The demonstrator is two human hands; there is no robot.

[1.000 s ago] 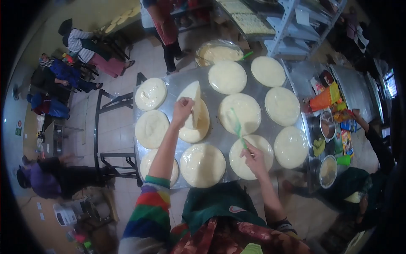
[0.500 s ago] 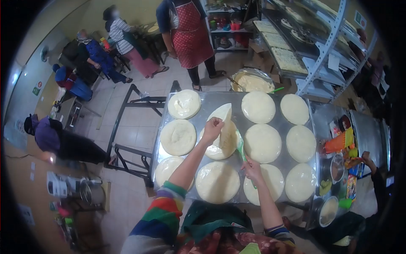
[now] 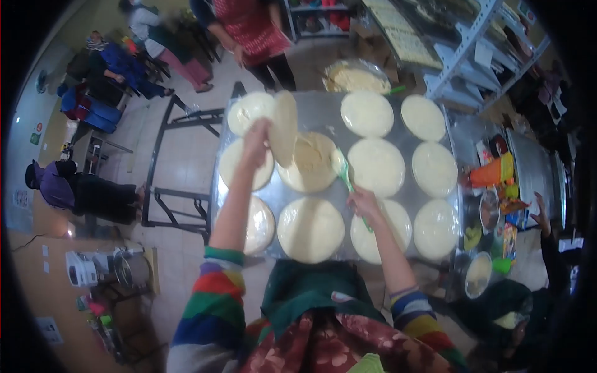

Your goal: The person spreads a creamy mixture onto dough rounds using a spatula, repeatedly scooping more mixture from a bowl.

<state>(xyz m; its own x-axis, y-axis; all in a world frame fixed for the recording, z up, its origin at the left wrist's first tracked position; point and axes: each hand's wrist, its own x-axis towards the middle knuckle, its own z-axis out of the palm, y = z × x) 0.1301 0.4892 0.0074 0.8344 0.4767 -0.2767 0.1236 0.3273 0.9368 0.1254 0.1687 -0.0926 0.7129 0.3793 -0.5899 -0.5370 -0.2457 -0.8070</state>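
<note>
My left hand (image 3: 255, 146) is closed on the edge of a thin, round flatbread sheet (image 3: 284, 127), which hangs tilted above the metal table. My right hand (image 3: 364, 205) grips the handle of a green spatula (image 3: 346, 174), with pale cream on its blade. The blade rests near the right edge of a cream-coated round (image 3: 311, 171), whose middle shows a thinner, browner patch. A glossy round (image 3: 376, 166) lies just right of the blade. Behind my left forearm another round (image 3: 236, 165) is partly hidden.
Several more cream-covered rounds (image 3: 311, 230) lie in rows on the metal table (image 3: 320, 112). A large bowl of cream (image 3: 357, 78) stands beyond its far edge. Right of it are a shelf rack (image 3: 463, 68) and a cluttered side table. A person in a red apron (image 3: 252, 31) stands opposite.
My left hand has carried the flatbread sheet up and left, off the cream-coated round, baring its top. The spatula blade stays at that round's right edge. The view has tipped downward.
</note>
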